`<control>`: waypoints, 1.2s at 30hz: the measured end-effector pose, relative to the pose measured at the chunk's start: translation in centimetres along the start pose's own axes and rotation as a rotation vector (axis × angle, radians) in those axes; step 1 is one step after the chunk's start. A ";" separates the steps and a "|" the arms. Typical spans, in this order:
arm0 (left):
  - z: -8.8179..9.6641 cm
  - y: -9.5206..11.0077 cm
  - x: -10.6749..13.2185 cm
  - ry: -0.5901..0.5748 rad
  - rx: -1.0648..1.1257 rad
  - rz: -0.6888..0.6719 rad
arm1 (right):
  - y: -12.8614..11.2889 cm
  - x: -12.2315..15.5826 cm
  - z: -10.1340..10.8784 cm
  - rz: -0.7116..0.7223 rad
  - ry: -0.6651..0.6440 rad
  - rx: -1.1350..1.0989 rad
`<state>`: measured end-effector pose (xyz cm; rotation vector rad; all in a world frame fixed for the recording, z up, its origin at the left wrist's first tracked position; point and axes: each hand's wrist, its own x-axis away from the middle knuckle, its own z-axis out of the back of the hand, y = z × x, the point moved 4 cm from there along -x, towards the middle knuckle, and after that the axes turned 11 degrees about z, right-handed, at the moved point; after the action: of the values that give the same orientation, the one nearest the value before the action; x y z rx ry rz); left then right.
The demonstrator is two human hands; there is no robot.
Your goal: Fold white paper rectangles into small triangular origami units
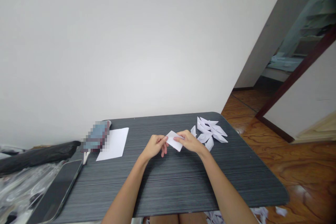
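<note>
A small folded piece of white paper (173, 141) is held between my two hands above the middle of the dark table. My left hand (157, 144) pinches its left corner between thumb and fingers. On the other side, my right hand (189, 140) grips the right part, thumb on top and fingers behind. Just past my right hand lie several folded white paper pieces (212, 128) with pointed ends, some overlapping. My right hand partly hides the nearest ones.
Flat white paper (117, 143) lies at the table's left, partly under a pixelated object (97, 135). A dark phone-like slab (59, 189) rests at the left edge. The dark table (168, 189) meets a white wall. Paper scraps (281, 211) lie on the floor.
</note>
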<state>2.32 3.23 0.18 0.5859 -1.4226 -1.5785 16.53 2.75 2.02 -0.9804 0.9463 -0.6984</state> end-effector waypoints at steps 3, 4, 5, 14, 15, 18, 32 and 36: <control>0.3 -0.3 -0.4 0.002 0.124 0.043 | 0.0 0.1 -0.4 -0.055 -0.043 -0.159; 0.5 -0.3 -0.4 0.021 0.167 0.041 | 0.0 0.1 -0.4 -0.069 -0.042 -0.199; 0.7 -0.1 -0.4 0.036 0.213 0.035 | 0.0 0.1 -0.5 -0.079 -0.029 -0.227; 0.8 0.9 0.3 -0.037 0.387 0.041 | -0.3 -0.1 -0.2 -0.058 0.074 -0.205; 0.8 0.9 0.4 -0.035 0.402 0.045 | -0.3 -0.1 -0.2 -0.060 0.078 -0.210; 0.8 0.7 0.4 -0.047 0.405 0.062 | -0.5 -0.1 -0.2 -0.077 0.085 -0.214; -0.4 1.4 0.7 -0.134 0.267 0.044 | -0.6 0.1 -0.3 -0.042 -0.034 -0.144; -0.2 1.4 0.9 -0.017 0.129 -0.035 | -1.1 0.1 0.3 0.043 -0.057 -0.108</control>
<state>2.52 2.48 1.65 0.6784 -1.5430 -1.5296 16.76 2.33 3.03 -1.0665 0.9599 -0.5849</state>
